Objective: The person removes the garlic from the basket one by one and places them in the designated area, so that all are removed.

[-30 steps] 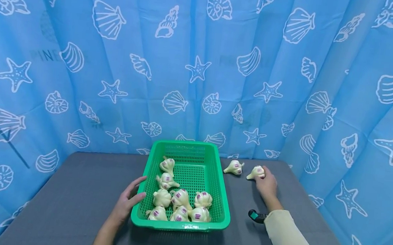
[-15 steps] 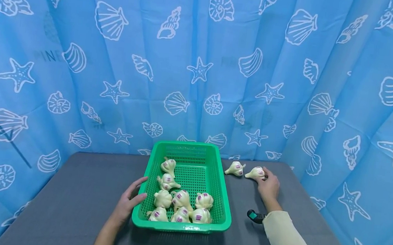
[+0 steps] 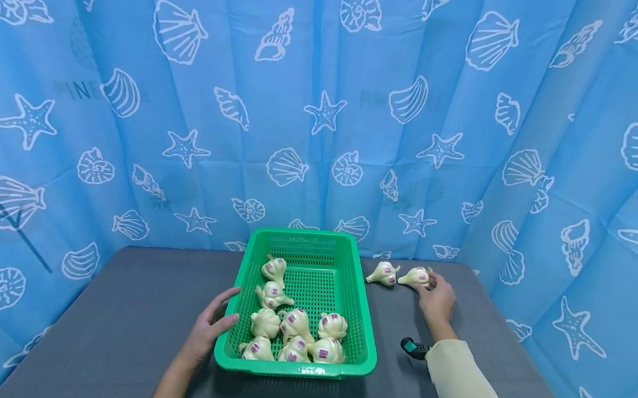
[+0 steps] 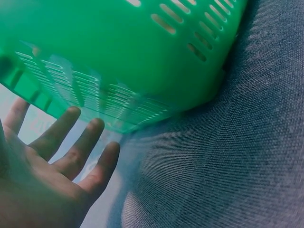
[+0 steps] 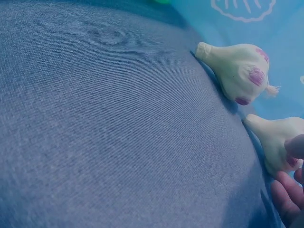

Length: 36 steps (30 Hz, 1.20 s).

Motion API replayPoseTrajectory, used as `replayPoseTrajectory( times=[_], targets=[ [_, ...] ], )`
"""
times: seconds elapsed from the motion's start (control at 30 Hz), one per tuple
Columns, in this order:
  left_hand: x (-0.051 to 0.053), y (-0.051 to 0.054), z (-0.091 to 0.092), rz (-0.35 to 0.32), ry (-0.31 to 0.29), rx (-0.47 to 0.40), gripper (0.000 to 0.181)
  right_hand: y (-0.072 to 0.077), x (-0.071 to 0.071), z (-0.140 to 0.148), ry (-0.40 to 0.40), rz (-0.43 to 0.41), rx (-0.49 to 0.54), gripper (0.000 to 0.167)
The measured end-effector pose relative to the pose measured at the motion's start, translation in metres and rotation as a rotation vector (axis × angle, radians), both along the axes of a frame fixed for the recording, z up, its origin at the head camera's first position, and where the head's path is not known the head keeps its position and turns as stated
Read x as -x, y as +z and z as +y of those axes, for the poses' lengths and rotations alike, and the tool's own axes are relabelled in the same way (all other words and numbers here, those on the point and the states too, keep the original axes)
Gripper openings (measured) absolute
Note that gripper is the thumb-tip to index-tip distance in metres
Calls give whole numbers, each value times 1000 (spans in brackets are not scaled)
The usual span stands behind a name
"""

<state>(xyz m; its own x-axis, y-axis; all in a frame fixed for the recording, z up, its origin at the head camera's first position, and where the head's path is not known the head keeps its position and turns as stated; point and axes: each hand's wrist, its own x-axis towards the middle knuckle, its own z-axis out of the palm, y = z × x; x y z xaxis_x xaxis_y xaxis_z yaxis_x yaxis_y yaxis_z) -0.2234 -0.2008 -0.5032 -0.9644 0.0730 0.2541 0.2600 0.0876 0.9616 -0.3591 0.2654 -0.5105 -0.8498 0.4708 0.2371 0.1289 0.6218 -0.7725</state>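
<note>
Several garlic bulbs (image 3: 297, 322) lie in a green plastic basket (image 3: 365, 331), mostly in its near half and along the left side. My left hand (image 3: 208, 328) rests at the basket's left rim with fingers extended and spread; the left wrist view shows these fingers (image 4: 78, 152) beside the slotted wall. On the table to the right, my right hand (image 3: 437, 300) holds a garlic bulb (image 3: 414, 277) by its root end, thumb and curled fingers about it. Left of that lies another garlic bulb (image 3: 383, 274), its neck pointing left, near the held one.
A grey cloth-covered table (image 3: 135, 309) carries the basket. Behind and on the sides hangs a blue curtain (image 3: 326, 129) with white shell prints. A black wrist device (image 3: 414, 348) sits at the right wrist.
The garlic bulb at my right hand has shifted slightly left, closer to its neighbour, and more of it shows past my fingers. My left hand and the basket have stayed put.
</note>
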Motion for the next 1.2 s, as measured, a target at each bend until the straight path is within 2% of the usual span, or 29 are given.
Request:
replayPoseTrajectory(
  times=[0.17, 0.37, 0.7, 0.83, 1.03, 1.2],
  targets=[
    [0, -1, 0, 6, -2, 4, 53, 0, 1, -2, 46, -13, 3, 48],
    [0, -1, 0, 4, 0, 2, 53, 0, 2, -3, 48, -48, 21, 48],
    [0, 1, 0, 8, 8, -2, 53, 3, -10, -3, 42, 19, 26, 41],
    [-1, 2, 0, 2, 11, 4, 53, 13, -11, -5, 80, 57, 34, 42],
    [-2, 3, 1, 9, 16, 19, 52, 33, -16, -16, 182, 169, -7, 36],
    [-3, 4, 2, 31, 16, 25, 51, 49, -22, -27, 253, 205, -3, 34]
  ],
)
